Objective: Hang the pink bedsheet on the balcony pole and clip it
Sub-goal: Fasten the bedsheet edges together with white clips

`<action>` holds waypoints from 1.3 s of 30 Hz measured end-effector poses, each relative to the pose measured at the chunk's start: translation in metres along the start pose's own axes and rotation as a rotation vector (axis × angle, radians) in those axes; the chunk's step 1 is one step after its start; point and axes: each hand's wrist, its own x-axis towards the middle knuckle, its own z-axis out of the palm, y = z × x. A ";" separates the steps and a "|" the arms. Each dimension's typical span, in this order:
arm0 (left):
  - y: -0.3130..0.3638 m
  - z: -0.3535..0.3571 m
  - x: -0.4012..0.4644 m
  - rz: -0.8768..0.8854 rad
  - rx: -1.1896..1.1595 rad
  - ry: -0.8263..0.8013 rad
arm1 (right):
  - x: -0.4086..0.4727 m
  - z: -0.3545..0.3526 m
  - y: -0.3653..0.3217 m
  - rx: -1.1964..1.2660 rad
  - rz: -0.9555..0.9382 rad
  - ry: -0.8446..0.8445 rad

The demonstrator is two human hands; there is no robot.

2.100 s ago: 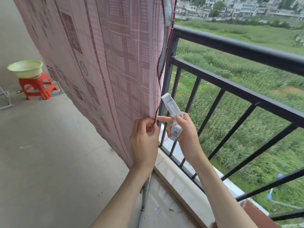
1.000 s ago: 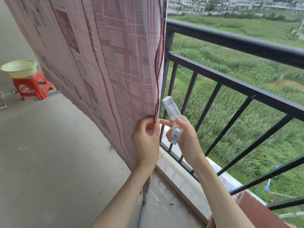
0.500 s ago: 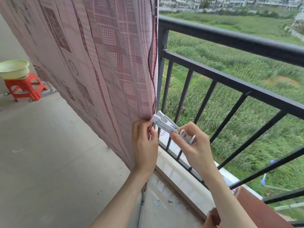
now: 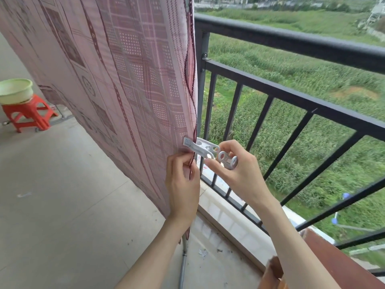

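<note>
Lower centre of the frame, our left hand (image 4: 183, 184) pinches the dark-trimmed side hem of the pink bedsheet (image 4: 116, 84), fingers curled on the fabric just under the spot being clipped. Beside it to the right, our right hand (image 4: 239, 172) grips the ringed tail of a white plastic clothes clip (image 4: 205, 150), squeezing it between thumb and fingers. The clip lies nearly level, its toothed tip reaching across the hem onto the sheet's near face.

The step in hand, as we judge it, is seating this clip on the sheet's edge. To do it well, we should keep the hem taut and flat with the left hand, push the jaws well past the stitched trim so they bite both layers, and only then ease the squeeze. Whether a far layer lies between the jaws we cannot tell.

The sheet already hangs from above, filling the upper left and running down to the balcony floor (image 4: 62, 205) along the black railing (image 4: 291, 42).

Far off at middle left, a pale green basin (image 4: 15, 91) sits on a red plastic stool (image 4: 29, 114); its inside is hidden from us.
</note>
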 end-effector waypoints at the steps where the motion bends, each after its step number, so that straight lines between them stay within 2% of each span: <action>1: -0.003 0.001 -0.002 -0.023 -0.012 -0.019 | -0.002 -0.001 0.004 0.083 0.026 -0.023; 3: -0.012 0.002 -0.011 -0.078 -0.018 -0.078 | -0.009 0.001 0.019 0.233 0.066 -0.062; 6: -0.040 -0.003 -0.037 -0.202 0.078 -0.190 | -0.024 0.021 0.059 0.254 0.179 -0.044; 10: -0.096 -0.009 -0.069 -0.516 0.279 -0.403 | -0.053 0.071 0.126 0.148 0.472 -0.089; 13: -0.124 -0.010 -0.085 -0.588 0.384 -0.573 | -0.073 0.103 0.161 -0.028 0.559 -0.234; 15: -0.134 -0.006 -0.090 -0.615 0.409 -0.623 | -0.075 0.118 0.170 -0.106 0.566 -0.314; 20: -0.137 0.008 -0.096 -0.663 0.427 -0.609 | -0.063 0.142 0.179 -0.193 0.508 -0.400; 25: -0.141 0.017 -0.092 -0.621 0.494 -0.530 | -0.056 0.160 0.191 -0.120 0.497 -0.456; 28: -0.144 0.017 -0.093 -0.619 0.523 -0.518 | -0.056 0.165 0.194 -0.090 0.511 -0.399; 32: -0.145 0.009 -0.105 -0.654 0.419 -0.544 | -0.058 0.169 0.196 -0.095 0.526 -0.384; 39: -0.146 0.011 -0.107 -0.717 0.390 -0.500 | -0.061 0.184 0.209 -0.094 0.547 -0.311</action>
